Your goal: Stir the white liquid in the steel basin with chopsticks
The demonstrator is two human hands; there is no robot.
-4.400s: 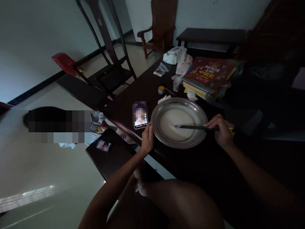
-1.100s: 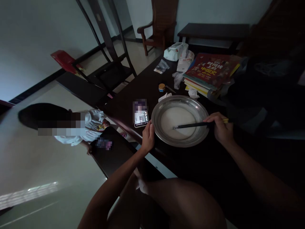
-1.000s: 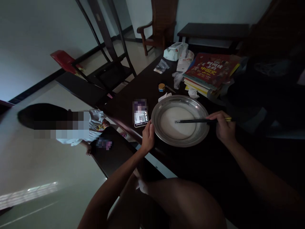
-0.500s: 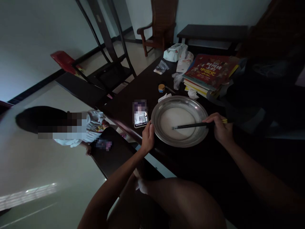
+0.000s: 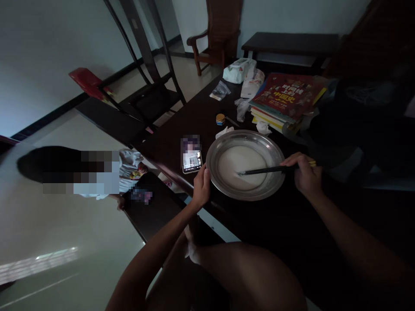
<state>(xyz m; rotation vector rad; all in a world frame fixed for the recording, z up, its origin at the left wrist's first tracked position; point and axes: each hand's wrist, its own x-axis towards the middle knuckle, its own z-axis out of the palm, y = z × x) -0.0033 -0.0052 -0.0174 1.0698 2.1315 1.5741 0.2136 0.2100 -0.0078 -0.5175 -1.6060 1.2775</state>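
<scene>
A wide metal bowl (image 5: 214, 179) stands on the dark table with a milky white liquid (image 5: 238, 160) in it. My left hand (image 5: 201, 186) grips the bowl's left rim, its fingers closed on the edge. My right hand (image 5: 306, 175) is closed around dark chopsticks (image 5: 267, 170) with yellowish ends. They reach leftward over the bowl's right rim, and their tips dip into the white liquid. Just left of the bowl lies a phone (image 5: 192, 160) with a lit screen. Crumpled white tissue (image 5: 224, 132) touches the bowl's far side.
Behind the bowl are a small jar (image 5: 220, 119), plastic bags (image 5: 239, 70) and a stack of books (image 5: 288, 97). Dark cloth or bags (image 5: 350, 134) lie at the right. Another person (image 5: 97, 172) is by a bench (image 5: 152, 211) on the left. A wooden armchair (image 5: 223, 34) stands farther back.
My right hand has shifted slightly to the right, and the chopstick tips have moved right through the liquid. My left hand stays on the rim. The other person's head has moved slightly left.
</scene>
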